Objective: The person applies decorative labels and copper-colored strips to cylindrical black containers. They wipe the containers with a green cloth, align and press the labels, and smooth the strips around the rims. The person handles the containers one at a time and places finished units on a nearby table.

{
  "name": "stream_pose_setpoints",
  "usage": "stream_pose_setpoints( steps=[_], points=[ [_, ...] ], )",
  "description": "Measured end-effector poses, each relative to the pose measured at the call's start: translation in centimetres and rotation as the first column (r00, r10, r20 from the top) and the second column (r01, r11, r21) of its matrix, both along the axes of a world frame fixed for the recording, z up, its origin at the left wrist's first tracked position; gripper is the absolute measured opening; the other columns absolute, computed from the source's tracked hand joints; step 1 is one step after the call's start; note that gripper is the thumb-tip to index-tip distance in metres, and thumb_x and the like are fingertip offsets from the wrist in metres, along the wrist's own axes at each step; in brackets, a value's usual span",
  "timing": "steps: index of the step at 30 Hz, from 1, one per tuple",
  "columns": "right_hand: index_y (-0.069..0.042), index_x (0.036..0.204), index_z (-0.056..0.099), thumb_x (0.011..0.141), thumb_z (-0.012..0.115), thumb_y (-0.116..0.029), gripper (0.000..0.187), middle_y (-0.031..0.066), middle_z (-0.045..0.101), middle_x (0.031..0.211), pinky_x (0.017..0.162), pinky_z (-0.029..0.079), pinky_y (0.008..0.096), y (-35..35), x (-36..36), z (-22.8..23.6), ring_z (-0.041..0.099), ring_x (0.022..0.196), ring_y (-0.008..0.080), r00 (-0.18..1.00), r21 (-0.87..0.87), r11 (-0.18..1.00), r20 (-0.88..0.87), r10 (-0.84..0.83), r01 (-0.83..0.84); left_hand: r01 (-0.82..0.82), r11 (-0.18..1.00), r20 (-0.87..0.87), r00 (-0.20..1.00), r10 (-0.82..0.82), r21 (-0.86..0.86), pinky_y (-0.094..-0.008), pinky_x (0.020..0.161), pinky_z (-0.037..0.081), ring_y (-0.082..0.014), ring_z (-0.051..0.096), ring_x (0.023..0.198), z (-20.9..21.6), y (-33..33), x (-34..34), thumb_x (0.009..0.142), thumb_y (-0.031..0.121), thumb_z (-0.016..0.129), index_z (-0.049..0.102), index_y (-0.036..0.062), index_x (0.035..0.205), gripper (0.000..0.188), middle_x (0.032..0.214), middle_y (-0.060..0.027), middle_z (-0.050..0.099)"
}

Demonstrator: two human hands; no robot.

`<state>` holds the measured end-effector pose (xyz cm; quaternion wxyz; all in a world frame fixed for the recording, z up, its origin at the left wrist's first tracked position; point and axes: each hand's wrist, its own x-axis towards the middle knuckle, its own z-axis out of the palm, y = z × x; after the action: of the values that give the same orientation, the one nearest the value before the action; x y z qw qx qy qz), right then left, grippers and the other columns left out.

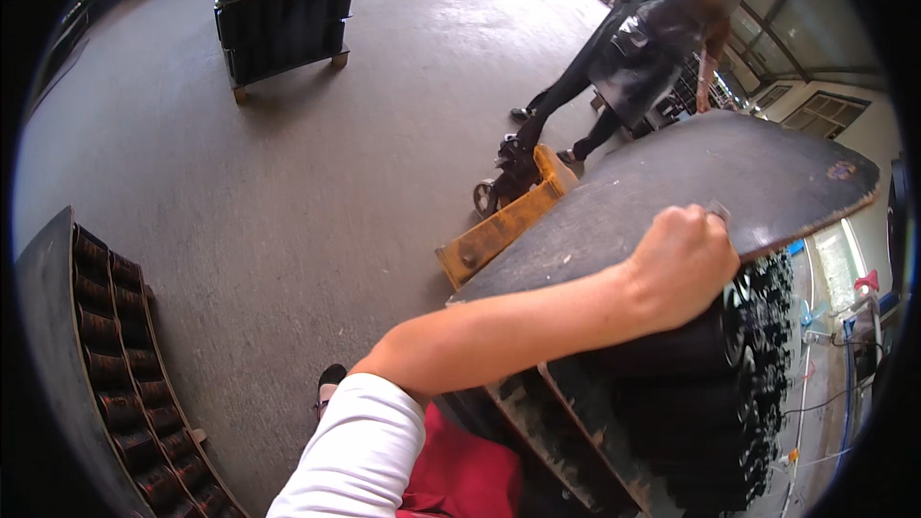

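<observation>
My left hand (683, 257) is closed in a fist over the near edge of a large dark board (662, 173). Its fingers are curled out of sight, and a small greyish thing (718, 212) shows at the knuckles, too small to name. Under the board is a stack of black rounded parts (662, 403), with dark layer boards (576, 422) along its near left side. My bare forearm crosses in front of the stack from a rolled white sleeve. My right hand does not show.
A person (652, 48) stands beyond the board, one hand near its far edge, beside a black wheeled base (508, 173) and an orange metal fork (504, 235). A rack of dark parts (125, 364) stands at left; black stacked crates (283, 19) stand farther back. Cables (844, 384) hang at right.
</observation>
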<state>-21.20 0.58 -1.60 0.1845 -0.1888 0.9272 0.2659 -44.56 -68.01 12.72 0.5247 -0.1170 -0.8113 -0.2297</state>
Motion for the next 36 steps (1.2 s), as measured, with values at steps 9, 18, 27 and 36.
stream_pose_setpoints(
  steps=[9, 18, 27, 36],
  points=[
    [-0.012, 0.1, 0.061, 0.085, 0.049, -0.013, 0.019, 0.0129, 0.062, 0.077, 0.054, 0.049, 0.0393, 1.6, 2.8, 0.1, 0.06, 0.06, 0.0276, 1.0, -0.08, 0.997, -0.001, -0.008, 0.008, -0.025, 1.0, 0.135, 0.991, 0.026, -0.009, -0.0361, 0.057, 0.05, -0.0283, 0.064, 0.063, 3.1, -0.3, -0.3, 0.065, 0.012, 0.059, 0.064, 0.0028, 0.06, 0.012, 0.069, -0.0149, 0.062],
    [-0.013, 0.107, 0.061, 0.086, 0.049, -0.012, 0.024, 0.0131, 0.062, 0.08, 0.054, 0.049, 0.0387, 2.2, 3.2, 0.2, 0.06, 0.06, 0.0275, 1.0, -0.078, 0.997, 0.022, 0.006, -0.004, -0.113, 0.991, 0.1, 0.989, 0.105, 0.07, -0.0378, 0.059, 0.05, -0.028, 0.063, 0.067, 1.7, -2.3, -1.8, 0.071, 0.019, 0.061, 0.063, 0.0033, 0.062, 0.019, 0.071, -0.0122, 0.061],
    [-0.016, 0.118, 0.057, 0.082, 0.052, -0.008, 0.037, 0.0132, 0.062, 0.085, 0.055, 0.05, 0.0386, 2.1, 3.5, 0.5, 0.06, 0.062, 0.0293, 0.999, -0.065, 0.998, 0.043, 0.003, 0.0, -0.087, 0.994, 0.041, 0.996, 0.085, 0.063, -0.0377, 0.057, 0.049, -0.0282, 0.062, 0.062, 2.5, -2.7, -1.8, 0.07, 0.02, 0.061, 0.062, 0.0031, 0.061, 0.019, 0.067, -0.0125, 0.06],
    [-0.017, 0.124, 0.054, 0.08, 0.052, -0.008, 0.045, 0.0093, 0.06, 0.068, 0.047, 0.049, 0.0366, 3.8, 4.8, -1.5, 0.058, 0.052, 0.024, 0.997, 0.153, 0.987, -0.045, 0.058, -0.05, -0.115, 0.991, 0.083, 0.991, 0.109, 0.075, -0.0371, 0.06, 0.05, -0.029, 0.062, 0.063, 1.7, -4.3, -1.2, 0.068, 0.021, 0.062, 0.063, 0.0026, 0.061, 0.02, 0.066, -0.014, 0.06]
  ],
)
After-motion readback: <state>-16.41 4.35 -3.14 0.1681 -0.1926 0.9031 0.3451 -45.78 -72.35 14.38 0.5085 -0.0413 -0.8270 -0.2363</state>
